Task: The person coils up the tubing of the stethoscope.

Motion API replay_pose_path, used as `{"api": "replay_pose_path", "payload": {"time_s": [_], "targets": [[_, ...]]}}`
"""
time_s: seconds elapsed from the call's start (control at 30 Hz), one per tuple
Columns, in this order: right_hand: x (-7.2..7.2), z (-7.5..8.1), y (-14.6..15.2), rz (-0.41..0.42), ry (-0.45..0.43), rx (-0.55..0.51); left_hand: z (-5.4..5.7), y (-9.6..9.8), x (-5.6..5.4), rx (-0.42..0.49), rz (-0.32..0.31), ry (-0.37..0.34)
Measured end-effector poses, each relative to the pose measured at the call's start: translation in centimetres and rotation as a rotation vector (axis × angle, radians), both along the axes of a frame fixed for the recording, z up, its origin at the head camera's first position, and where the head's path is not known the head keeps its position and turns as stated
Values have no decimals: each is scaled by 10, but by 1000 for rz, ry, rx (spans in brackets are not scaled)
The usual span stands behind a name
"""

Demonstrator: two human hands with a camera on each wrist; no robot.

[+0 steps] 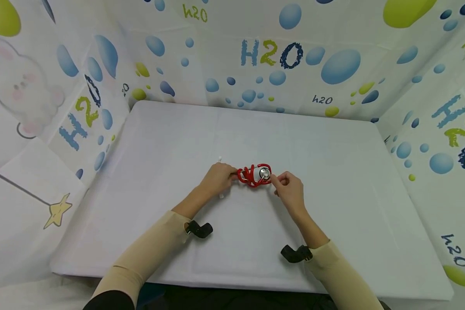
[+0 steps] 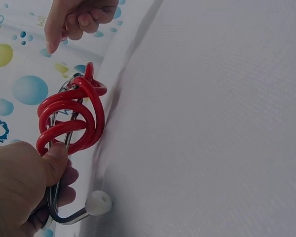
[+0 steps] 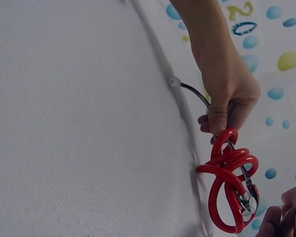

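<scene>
A stethoscope with red tubing (image 1: 252, 177) wound in loops about its metal ear tubes is held just above the white table. My left hand (image 1: 218, 177) grips the ear tubes, thumb on top, as the left wrist view shows. A white eartip (image 2: 98, 203) sticks out below that hand on a curved tube. At the far end of the bundle is the silver chestpiece (image 1: 264, 173). My right hand (image 1: 292, 192) is beside that end, fingers bent and thumb near the index finger. Both wrist views show a small gap between it and the tubing.
The white-covered table (image 1: 333, 206) stretches around both hands. Behind it and at the sides hang white curtains (image 1: 224, 64) printed with blue and green drops. Dark camera mounts (image 1: 199, 229) sit at both wrists.
</scene>
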State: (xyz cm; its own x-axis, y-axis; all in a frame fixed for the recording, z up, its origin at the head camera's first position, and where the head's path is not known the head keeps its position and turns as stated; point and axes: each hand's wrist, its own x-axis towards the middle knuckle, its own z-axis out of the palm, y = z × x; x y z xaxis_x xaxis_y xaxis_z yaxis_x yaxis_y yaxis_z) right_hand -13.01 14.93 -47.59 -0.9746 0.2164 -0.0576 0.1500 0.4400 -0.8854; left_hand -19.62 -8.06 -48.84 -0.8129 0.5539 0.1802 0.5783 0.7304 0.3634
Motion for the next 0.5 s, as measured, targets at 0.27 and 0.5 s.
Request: {"api": "replay_pose_path", "payload": {"time_s": [0.27,0.5], "targets": [[1,1,3,2,6,-9,-3,1,-5,-6,13,-42],[3,0,5,11,10,-19,-6,0,-14,40,-19,-99]]}}
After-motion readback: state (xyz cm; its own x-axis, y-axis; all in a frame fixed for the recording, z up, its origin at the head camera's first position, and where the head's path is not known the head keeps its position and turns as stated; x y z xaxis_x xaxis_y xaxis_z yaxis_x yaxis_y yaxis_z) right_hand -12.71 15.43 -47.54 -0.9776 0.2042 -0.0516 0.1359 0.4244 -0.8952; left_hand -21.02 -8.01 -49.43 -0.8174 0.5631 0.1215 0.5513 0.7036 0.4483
